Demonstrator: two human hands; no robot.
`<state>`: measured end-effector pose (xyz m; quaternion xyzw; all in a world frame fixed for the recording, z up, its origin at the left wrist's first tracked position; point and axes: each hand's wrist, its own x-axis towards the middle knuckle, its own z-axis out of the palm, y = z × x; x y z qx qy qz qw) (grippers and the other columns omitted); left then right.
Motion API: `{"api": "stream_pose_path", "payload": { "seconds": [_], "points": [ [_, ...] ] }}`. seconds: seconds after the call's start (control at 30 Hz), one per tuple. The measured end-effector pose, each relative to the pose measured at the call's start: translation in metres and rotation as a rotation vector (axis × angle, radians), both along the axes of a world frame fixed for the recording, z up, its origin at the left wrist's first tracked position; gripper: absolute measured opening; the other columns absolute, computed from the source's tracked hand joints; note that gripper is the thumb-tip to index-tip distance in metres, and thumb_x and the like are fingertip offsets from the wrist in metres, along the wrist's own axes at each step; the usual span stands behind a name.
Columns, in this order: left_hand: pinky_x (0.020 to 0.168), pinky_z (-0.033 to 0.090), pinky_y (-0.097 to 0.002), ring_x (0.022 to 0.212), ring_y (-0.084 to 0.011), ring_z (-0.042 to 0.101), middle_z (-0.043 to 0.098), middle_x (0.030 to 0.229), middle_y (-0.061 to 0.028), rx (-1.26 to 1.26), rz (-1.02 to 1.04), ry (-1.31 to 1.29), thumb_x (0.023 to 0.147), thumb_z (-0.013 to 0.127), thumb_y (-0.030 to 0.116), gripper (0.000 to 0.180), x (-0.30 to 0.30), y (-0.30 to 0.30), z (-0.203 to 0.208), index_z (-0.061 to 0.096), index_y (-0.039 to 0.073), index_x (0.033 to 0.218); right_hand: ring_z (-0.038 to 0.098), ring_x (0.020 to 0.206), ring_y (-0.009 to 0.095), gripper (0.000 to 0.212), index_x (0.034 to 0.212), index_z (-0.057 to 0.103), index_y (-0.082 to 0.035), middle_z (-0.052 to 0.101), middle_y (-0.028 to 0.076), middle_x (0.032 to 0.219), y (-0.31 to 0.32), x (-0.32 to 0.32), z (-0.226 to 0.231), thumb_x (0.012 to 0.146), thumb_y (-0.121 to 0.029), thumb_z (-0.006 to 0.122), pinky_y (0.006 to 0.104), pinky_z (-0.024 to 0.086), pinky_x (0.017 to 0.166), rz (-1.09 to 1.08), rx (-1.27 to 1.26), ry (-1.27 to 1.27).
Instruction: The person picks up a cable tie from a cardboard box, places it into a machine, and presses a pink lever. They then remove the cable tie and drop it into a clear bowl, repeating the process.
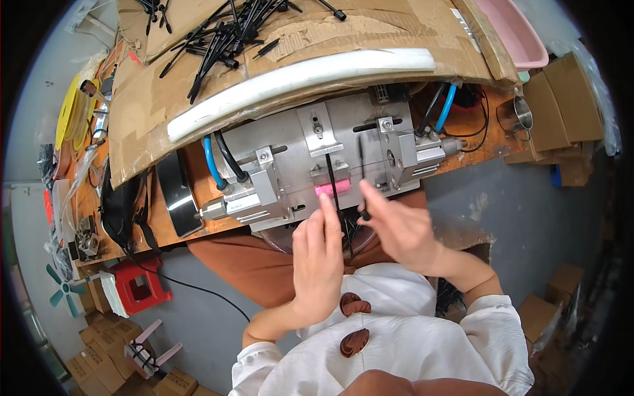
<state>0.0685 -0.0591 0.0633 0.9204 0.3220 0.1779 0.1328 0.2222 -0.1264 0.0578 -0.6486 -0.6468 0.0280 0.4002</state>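
Note:
A metal clamping fixture (290, 142) stands at the table edge in front of me. A thin black rod (330, 168) lies lengthwise across its middle, over a pink block (340, 187). My left hand (318, 257) is just below that block, index finger stretched out to the rod's left side; its thumb is hidden. Between the thumb and fingers of my right hand (403, 234) is another black rod (361, 162), held roughly upright to the right of the first, with a thicker end near the fingertips. Under the fixture's front edge, more black pieces show in a partly hidden clear container.
Many black rods (231, 39) are heaped on a cardboard sheet (370, 33) behind a white foam strip (297, 82). Metal cylinders with blue and black hoses flank the fixture. A phone (179, 191) lies at left, a metal cup (515, 115) at right. A red stool (139, 287) stands below.

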Motion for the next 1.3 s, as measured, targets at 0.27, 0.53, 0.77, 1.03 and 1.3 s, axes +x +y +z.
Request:
{"api": "stream_pose_path", "payload": {
  "seconds": [0.27,0.53,0.77,1.03,1.3],
  "points": [
    [0.084,0.044,-0.0356,0.101,-0.0292,0.048,0.052,0.113,-0.0135,-0.079,0.081,-0.088,0.073,0.066,-0.008,0.072,-0.018,-0.001,-0.001,0.039,-0.003,0.139,0.06,0.056,0.018,0.066,0.132,0.05,0.001,0.062,0.007,0.069,0.014,-0.018,-0.028,0.071,-0.002,0.073,0.0314,0.047,0.049,0.065,-0.109,0.029],
    [0.077,0.043,-0.0339,0.089,-0.0267,0.05,0.054,0.101,-0.0118,0.044,0.061,-0.184,0.07,0.068,-0.009,0.063,-0.027,0.051,0.031,0.053,0.001,0.13,0.059,0.055,0.018,0.067,0.135,0.047,-0.003,0.056,0.004,0.071,0.027,0.009,0.03,0.074,-0.009,0.072,0.0317,0.047,0.048,0.139,-0.105,-0.136],
    [0.081,0.044,-0.0411,0.093,-0.0328,0.053,0.055,0.092,-0.0147,0.236,-0.089,-0.201,0.081,0.064,0.005,0.014,0.041,0.203,0.088,0.06,0.001,0.094,0.065,0.073,0.022,0.017,0.091,0.062,-0.003,0.064,0.01,0.082,0.26,0.075,0.104,0.075,-0.006,0.066,0.0315,0.05,0.058,0.172,0.505,-0.811],
    [0.078,0.047,-0.0395,0.09,-0.0312,0.057,0.057,0.086,-0.0131,0.232,-0.243,-0.051,0.079,0.064,0.004,0.013,0.028,0.24,0.094,0.06,0.001,0.091,0.063,0.087,0.032,0.012,0.083,0.064,-0.001,0.063,0.015,0.096,0.285,0.139,0.123,0.074,-0.003,0.056,0.0402,0.05,0.073,0.387,-0.027,-0.897],
    [0.082,0.041,-0.0166,0.089,-0.004,0.055,0.063,0.094,0.0042,-0.614,-0.462,-0.126,0.096,0.056,0.029,0.032,0.029,0.328,0.191,0.064,0.009,0.12,0.06,0.088,0.031,0.014,0.086,0.062,-0.002,0.056,0.013,0.093,0.211,0.146,0.125,0.074,0.0,0.057,0.0385,0.048,0.074,0.236,0.266,-0.852]
  ]
}}
